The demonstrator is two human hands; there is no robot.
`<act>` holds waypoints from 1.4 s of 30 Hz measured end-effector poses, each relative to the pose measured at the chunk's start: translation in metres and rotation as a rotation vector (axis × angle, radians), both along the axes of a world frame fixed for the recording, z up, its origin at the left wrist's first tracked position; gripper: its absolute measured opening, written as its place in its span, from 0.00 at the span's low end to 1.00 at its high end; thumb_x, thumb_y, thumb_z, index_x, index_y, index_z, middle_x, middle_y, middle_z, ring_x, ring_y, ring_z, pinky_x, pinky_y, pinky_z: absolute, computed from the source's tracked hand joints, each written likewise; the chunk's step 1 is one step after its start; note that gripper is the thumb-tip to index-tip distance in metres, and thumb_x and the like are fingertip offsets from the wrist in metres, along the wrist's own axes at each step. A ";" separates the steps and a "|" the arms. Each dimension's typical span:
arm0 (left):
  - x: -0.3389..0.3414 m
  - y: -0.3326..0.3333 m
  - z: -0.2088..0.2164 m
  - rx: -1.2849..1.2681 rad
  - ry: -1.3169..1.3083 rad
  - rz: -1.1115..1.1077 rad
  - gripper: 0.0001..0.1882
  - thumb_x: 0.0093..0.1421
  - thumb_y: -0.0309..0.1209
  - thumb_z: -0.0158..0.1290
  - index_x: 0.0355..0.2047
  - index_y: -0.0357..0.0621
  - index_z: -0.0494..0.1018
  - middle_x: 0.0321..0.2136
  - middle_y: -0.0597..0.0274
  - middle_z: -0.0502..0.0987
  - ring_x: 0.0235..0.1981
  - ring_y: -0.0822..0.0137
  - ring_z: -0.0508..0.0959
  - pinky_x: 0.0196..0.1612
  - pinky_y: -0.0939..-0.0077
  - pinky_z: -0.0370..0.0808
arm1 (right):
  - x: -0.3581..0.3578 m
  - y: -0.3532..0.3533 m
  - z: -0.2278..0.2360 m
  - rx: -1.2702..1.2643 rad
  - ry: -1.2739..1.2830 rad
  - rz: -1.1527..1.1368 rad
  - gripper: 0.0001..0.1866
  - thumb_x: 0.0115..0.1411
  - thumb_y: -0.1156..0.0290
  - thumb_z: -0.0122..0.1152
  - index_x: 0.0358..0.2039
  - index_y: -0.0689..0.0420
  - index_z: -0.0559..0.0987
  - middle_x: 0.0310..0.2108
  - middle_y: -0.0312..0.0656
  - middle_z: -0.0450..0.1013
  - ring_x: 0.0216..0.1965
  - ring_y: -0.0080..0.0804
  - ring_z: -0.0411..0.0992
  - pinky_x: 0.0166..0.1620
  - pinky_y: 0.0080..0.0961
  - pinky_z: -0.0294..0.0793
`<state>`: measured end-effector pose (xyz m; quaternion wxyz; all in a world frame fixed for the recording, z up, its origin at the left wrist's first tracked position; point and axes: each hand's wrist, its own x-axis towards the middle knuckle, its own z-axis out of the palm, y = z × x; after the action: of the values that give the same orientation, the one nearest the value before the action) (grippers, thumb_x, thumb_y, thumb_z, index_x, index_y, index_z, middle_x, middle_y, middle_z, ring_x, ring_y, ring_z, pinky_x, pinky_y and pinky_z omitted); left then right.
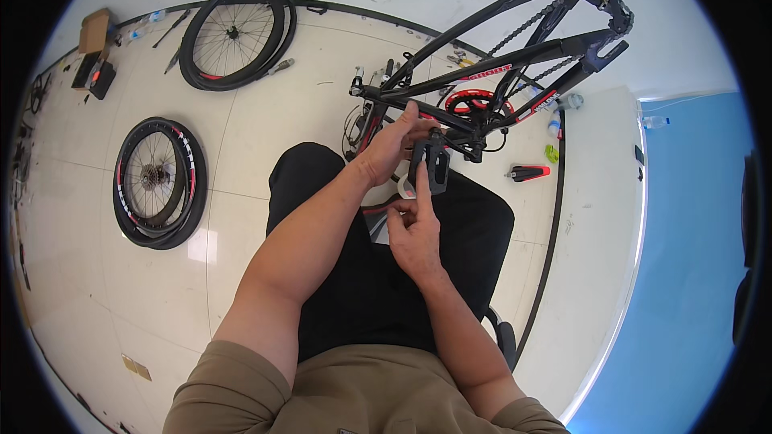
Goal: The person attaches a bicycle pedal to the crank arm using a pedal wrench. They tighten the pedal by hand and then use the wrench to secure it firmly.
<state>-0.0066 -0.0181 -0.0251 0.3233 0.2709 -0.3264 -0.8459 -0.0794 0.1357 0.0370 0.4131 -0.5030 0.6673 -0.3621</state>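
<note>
A black bicycle frame [515,56] stands upside down in front of me, its rear end raised to the upper right. From its crank, a black platform pedal [438,169] sticks out toward me. My left hand [390,145] reaches up beside the pedal, thumb raised near the frame tube and fingers bent behind the pedal's upper end, which they seem to grip. Below it, my right hand [416,233] presses a stretched index finger against the pedal's left side; its other fingers are curled, with nothing visible in them. Beyond the crank is a red chainring [480,102].
Bicycle wheels with tyres lie on the tiled floor at the left [199,193] and upper left [287,40]. An open cardboard box [96,30] stands far left. A black-and-red saddle [528,173] lies right of my knee. A chain [531,24] hangs along the frame.
</note>
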 end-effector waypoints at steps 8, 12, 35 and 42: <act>-0.001 0.004 0.010 0.011 -0.005 0.015 0.45 0.66 0.70 0.30 0.57 0.42 0.72 0.55 0.57 0.76 0.58 0.62 0.71 0.62 0.56 0.61 | -0.004 0.000 -0.037 0.189 0.013 -0.003 0.46 0.62 0.81 0.56 0.75 0.50 0.43 0.32 0.45 0.78 0.29 0.24 0.74 0.33 0.22 0.75; 0.000 0.004 0.009 -0.015 -0.001 0.013 0.46 0.66 0.70 0.30 0.59 0.41 0.71 0.56 0.57 0.76 0.59 0.62 0.71 0.62 0.56 0.61 | -0.010 -0.001 -0.027 0.303 -0.189 -0.164 0.45 0.61 0.81 0.55 0.75 0.49 0.45 0.34 0.48 0.77 0.28 0.27 0.75 0.32 0.25 0.76; 0.000 0.002 0.006 0.000 -0.038 0.029 0.46 0.66 0.70 0.30 0.58 0.39 0.71 0.54 0.55 0.77 0.59 0.63 0.71 0.63 0.60 0.61 | -0.003 -0.002 -0.009 0.112 0.071 0.069 0.43 0.62 0.78 0.57 0.74 0.55 0.48 0.29 0.41 0.78 0.29 0.18 0.72 0.36 0.19 0.74; 0.003 0.003 0.010 -0.015 -0.002 0.004 0.46 0.66 0.71 0.29 0.59 0.42 0.70 0.55 0.57 0.76 0.59 0.63 0.71 0.62 0.59 0.60 | -0.006 0.002 -0.017 0.290 -0.103 -0.053 0.45 0.62 0.77 0.58 0.74 0.54 0.45 0.30 0.46 0.79 0.26 0.24 0.74 0.32 0.22 0.75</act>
<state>-0.0040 -0.0150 -0.0149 0.3269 0.2698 -0.3325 -0.8425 -0.0852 0.1379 0.0203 0.5052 -0.4009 0.7036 -0.2981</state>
